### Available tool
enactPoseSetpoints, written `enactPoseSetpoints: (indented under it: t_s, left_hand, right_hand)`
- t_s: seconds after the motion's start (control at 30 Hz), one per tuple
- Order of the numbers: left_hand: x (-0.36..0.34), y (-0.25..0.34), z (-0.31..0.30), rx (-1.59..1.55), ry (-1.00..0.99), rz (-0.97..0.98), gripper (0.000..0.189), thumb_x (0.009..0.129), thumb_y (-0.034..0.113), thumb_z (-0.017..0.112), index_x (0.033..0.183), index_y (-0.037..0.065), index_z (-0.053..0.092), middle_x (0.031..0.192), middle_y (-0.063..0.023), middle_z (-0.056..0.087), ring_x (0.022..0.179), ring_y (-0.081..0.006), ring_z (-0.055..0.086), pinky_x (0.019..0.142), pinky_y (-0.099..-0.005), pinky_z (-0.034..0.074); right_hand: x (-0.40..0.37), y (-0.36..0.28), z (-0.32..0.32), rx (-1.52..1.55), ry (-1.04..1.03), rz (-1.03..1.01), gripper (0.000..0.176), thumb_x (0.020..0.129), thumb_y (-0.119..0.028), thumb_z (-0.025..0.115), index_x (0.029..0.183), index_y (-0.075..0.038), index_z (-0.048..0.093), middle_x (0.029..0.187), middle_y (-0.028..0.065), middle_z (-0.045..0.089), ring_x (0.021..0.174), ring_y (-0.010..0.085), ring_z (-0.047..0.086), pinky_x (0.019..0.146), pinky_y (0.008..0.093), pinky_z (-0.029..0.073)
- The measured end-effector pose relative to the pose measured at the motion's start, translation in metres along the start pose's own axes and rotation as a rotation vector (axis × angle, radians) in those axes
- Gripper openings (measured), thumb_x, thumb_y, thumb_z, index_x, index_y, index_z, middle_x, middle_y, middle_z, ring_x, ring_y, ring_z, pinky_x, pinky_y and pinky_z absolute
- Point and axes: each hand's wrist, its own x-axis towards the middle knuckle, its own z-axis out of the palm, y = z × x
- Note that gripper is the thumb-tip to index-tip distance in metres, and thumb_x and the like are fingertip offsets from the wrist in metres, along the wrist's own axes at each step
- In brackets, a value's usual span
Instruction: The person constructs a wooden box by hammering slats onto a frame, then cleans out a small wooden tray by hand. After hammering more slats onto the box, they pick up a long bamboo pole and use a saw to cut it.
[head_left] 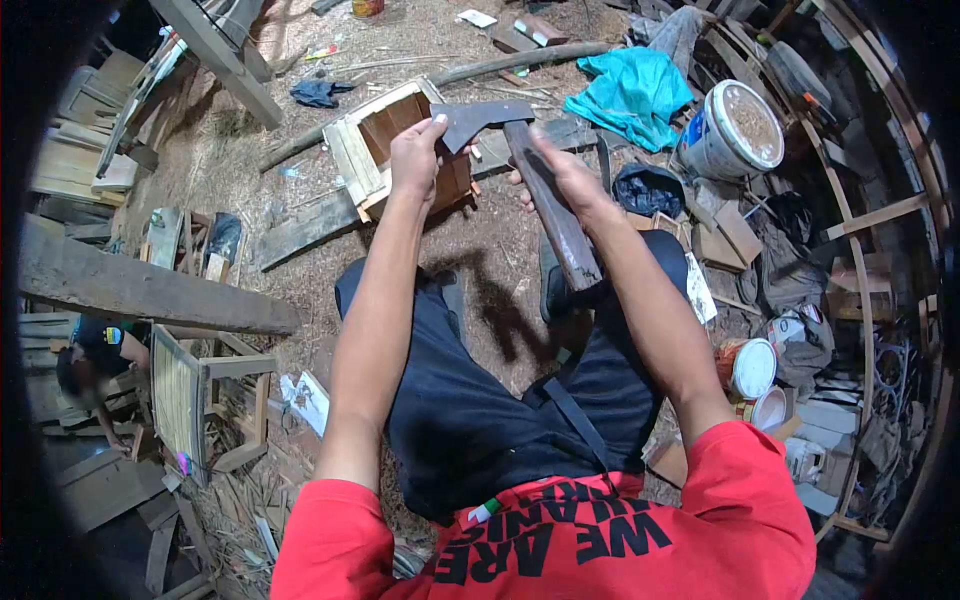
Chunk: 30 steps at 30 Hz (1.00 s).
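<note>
An axe-like tool with a dark metal head (468, 124) and a dark wooden handle (556, 205) is raised above my knees. My left hand (414, 160) pinches the blade end of the head with its fingers. Wrapped round the upper part of the handle, just below the head, is my right hand (565, 178). The handle's lower end hangs free over my right knee. Behind the tool, on the ground, stands a wooden box frame (352, 165), partly hidden by my left hand and the blade.
Planks (310, 232) lie around the box. A teal plastic sheet (632, 92) and a large white bucket (730, 130) are at upper right. Smaller tubs (752, 368) stand at right. A thick beam (150, 290) crosses the left side, near another person (100, 350) and a wooden frame (180, 390).
</note>
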Motion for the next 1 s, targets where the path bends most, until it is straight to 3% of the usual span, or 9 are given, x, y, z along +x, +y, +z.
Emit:
enactPoseSetpoints:
  t_s: [0.07, 0.23, 0.33, 0.6, 0.73, 0.77, 0.9, 0.93, 1.0]
  left_hand:
    - [0.001, -0.004, -0.002, 0.056, -0.026, -0.012, 0.027, 0.097, 0.015, 0.057, 0.102, -0.009, 0.067, 0.086, -0.0119, 0.071, 0.072, -0.0159, 0.069, 0.066, -0.0263, 0.057]
    - [0.007, -0.018, -0.01, 0.243, -0.099, 0.099, 0.031, 0.096, 0.013, 0.059, 0.116, -0.01, 0.063, 0.098, -0.0113, 0.071, 0.083, -0.0172, 0.069, 0.074, -0.0287, 0.057]
    - [0.007, -0.022, -0.008, 0.283, -0.167, 0.137, 0.029, 0.097, 0.014, 0.06, 0.115, -0.008, 0.064, 0.1, -0.0096, 0.071, 0.084, -0.0156, 0.068, 0.077, -0.0291, 0.057]
    - [-0.002, -0.018, 0.007, -0.159, -0.071, 0.001, 0.028, 0.1, 0.015, 0.056, 0.113, -0.008, 0.062, 0.097, -0.0122, 0.07, 0.077, -0.018, 0.069, 0.067, -0.0317, 0.059]
    - [-0.004, -0.026, 0.008, -0.092, 0.043, 0.03, 0.025, 0.1, 0.015, 0.055, 0.106, -0.007, 0.066, 0.093, -0.0109, 0.071, 0.073, -0.0165, 0.068, 0.064, -0.0308, 0.059]
    - [-0.005, -0.028, 0.01, -0.063, 0.12, 0.03, 0.023, 0.099, 0.015, 0.056, 0.102, -0.005, 0.068, 0.089, -0.0096, 0.071, 0.071, -0.0155, 0.067, 0.06, -0.03, 0.059]
    - [-0.003, -0.031, 0.002, -0.066, 0.122, -0.133, 0.021, 0.099, 0.016, 0.056, 0.098, -0.003, 0.066, 0.091, -0.0112, 0.07, 0.073, -0.0169, 0.069, 0.06, -0.031, 0.061]
    - [-0.009, -0.022, 0.005, -0.094, 0.081, -0.175, 0.027, 0.098, 0.018, 0.057, 0.114, -0.003, 0.063, 0.102, -0.0117, 0.07, 0.085, -0.0206, 0.071, 0.072, -0.0332, 0.061]
    - [-0.002, -0.017, -0.004, -0.015, 0.016, -0.238, 0.03, 0.099, 0.021, 0.054, 0.118, -0.001, 0.062, 0.108, -0.0111, 0.07, 0.088, -0.0199, 0.071, 0.076, -0.0333, 0.059]
  right_hand:
    - [0.004, 0.009, -0.002, -0.19, 0.038, -0.064, 0.046, 0.089, -0.049, 0.068, 0.098, -0.004, 0.066, 0.076, 0.0042, 0.063, 0.059, 0.0117, 0.06, 0.054, 0.0275, 0.05]
    - [0.011, 0.018, -0.007, -0.564, 0.193, -0.304, 0.055, 0.077, -0.043, 0.083, 0.104, 0.002, 0.066, 0.079, 0.006, 0.065, 0.06, 0.0122, 0.058, 0.054, 0.0281, 0.046]
    - [0.022, 0.023, -0.012, -0.589, 0.323, -0.267, 0.058, 0.074, -0.04, 0.085, 0.107, 0.003, 0.065, 0.081, 0.0067, 0.066, 0.061, 0.0122, 0.059, 0.055, 0.0289, 0.046]
    - [0.0, 0.003, 0.001, -0.138, 0.066, -0.393, 0.041, 0.082, -0.022, 0.081, 0.108, 0.001, 0.058, 0.083, 0.0042, 0.064, 0.061, 0.009, 0.06, 0.056, 0.0249, 0.051]
    - [0.008, 0.019, 0.002, -0.482, 0.224, -0.454, 0.073, 0.072, -0.04, 0.087, 0.117, 0.006, 0.053, 0.109, 0.0184, 0.064, 0.097, 0.0252, 0.065, 0.088, 0.0367, 0.052]
    - [0.019, 0.031, -0.005, -0.79, 0.354, -0.364, 0.087, 0.067, -0.048, 0.088, 0.122, 0.008, 0.05, 0.12, 0.0243, 0.06, 0.113, 0.0319, 0.059, 0.099, 0.0397, 0.045]
    - [0.038, 0.062, -0.001, -0.923, 0.37, -0.23, 0.067, 0.073, -0.038, 0.083, 0.115, 0.006, 0.056, 0.105, 0.0217, 0.065, 0.097, 0.0295, 0.064, 0.087, 0.0412, 0.051]
    - [0.04, 0.062, 0.002, -0.944, 0.376, -0.162, 0.056, 0.075, -0.032, 0.08, 0.111, 0.005, 0.058, 0.097, 0.0193, 0.066, 0.088, 0.0272, 0.066, 0.081, 0.0402, 0.053]
    - [0.047, 0.059, 0.007, -0.486, 0.167, 0.033, 0.031, 0.08, -0.017, 0.068, 0.102, 0.004, 0.062, 0.081, 0.0121, 0.065, 0.067, 0.0211, 0.062, 0.062, 0.0365, 0.053]
